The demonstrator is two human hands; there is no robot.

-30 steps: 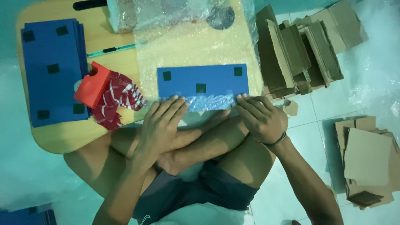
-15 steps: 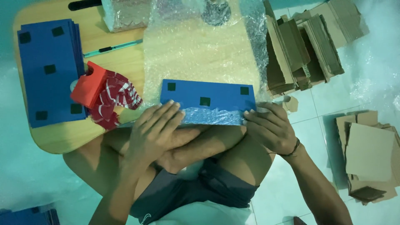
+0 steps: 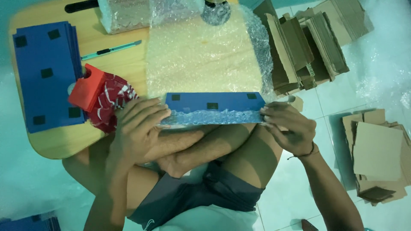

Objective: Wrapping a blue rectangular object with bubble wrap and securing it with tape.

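Wooden tabletop (image 3: pixel 120 55) over tiled floor, bubble wrap sheet (image 3: pixel 201 55) spread on it. Left hand (image 3: pixel 139 128) and right hand (image 3: pixel 287 126) each pinch, grip clenched, the wrap's near edge folded over a blue panel (image 3: pixel 214 102). Stack of blue panels (image 3: pixel 47 72) lies far left.

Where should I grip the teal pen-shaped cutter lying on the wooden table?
Take the teal cutter across its slim middle, coming from above. It lies flat and nearly level on the wooden table, apart from the blue panel stack, so both long sides look open to the fingers.

At mid-frame our left hand (image 3: pixel 139 128) and right hand (image 3: pixel 287 126) fold bubble wrap (image 3: pixel 205 55) over a blue panel (image 3: pixel 214 102) on the wooden bench (image 3: pixel 60 143).
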